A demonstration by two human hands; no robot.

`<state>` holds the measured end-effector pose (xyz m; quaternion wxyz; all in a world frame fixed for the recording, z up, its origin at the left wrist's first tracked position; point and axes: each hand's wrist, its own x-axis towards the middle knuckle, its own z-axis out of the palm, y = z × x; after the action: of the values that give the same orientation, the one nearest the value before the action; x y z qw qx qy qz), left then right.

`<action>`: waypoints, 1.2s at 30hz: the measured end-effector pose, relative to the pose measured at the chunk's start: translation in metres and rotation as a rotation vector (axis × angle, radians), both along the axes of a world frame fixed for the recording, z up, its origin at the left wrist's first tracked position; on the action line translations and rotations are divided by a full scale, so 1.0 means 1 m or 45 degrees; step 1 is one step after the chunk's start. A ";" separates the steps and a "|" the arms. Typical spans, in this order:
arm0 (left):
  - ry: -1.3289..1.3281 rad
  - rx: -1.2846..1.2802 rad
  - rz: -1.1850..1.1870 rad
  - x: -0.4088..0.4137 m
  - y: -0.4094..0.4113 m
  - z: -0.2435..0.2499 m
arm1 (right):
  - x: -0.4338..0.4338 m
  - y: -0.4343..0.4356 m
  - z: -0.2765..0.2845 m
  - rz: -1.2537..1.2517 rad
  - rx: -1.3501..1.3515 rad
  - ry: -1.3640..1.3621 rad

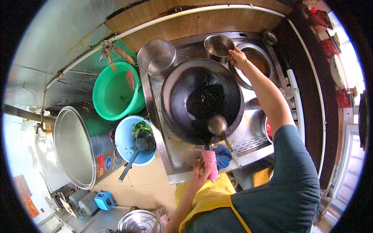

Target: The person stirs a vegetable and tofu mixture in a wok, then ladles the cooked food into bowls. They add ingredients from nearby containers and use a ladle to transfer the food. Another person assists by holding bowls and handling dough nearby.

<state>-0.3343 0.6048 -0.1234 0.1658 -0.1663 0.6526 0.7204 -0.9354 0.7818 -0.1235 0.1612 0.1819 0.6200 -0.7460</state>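
Observation:
A large black wok [177, 96] sits on the steel stove, with dark shiny liquid pooled in its base. Its handle is wrapped in a pink cloth [210, 164], and my left hand [200, 174] holds this wrap from the left side. At the back of the stove, my right hand [239, 57] grips the right side of a small steel pot [214, 55], which has some liquid inside. A steel ladle [218, 124] rests on the near edge of the wok, its shaft leaning toward me over the stove front. A crumpled blue cloth [223, 157] lies beside the pink wrap.
Left of the wok stand a mesh strainer [151, 56], a green tub [109, 90] under a tap [107, 48], and a light-blue basin [123, 135] with leafy greens and a dipper [145, 141]. A tall steel pot [74, 151] stands farther left. A round pan [258, 62] holds brownish liquid.

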 end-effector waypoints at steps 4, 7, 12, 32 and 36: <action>-0.014 -0.412 0.288 0.038 -0.044 0.035 | 0.022 0.044 0.013 0.047 0.067 0.002; 0.043 -0.328 0.740 0.127 -0.075 0.008 | 0.101 0.028 0.074 0.099 -0.116 0.170; -0.195 -0.150 1.306 0.294 -0.159 -0.039 | 0.403 0.002 0.196 0.274 -0.088 0.826; 0.214 -0.107 1.742 0.412 -0.579 0.029 | 0.803 -0.580 0.180 1.885 0.586 0.454; 0.019 0.040 1.891 0.462 -0.615 0.032 | 0.823 -0.836 0.216 1.851 0.098 1.038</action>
<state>0.1274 -0.0099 -0.0910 -0.3670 -0.5566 0.3591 0.6531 -0.1126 -0.0547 0.0928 0.3592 -0.5424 0.6179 -0.4416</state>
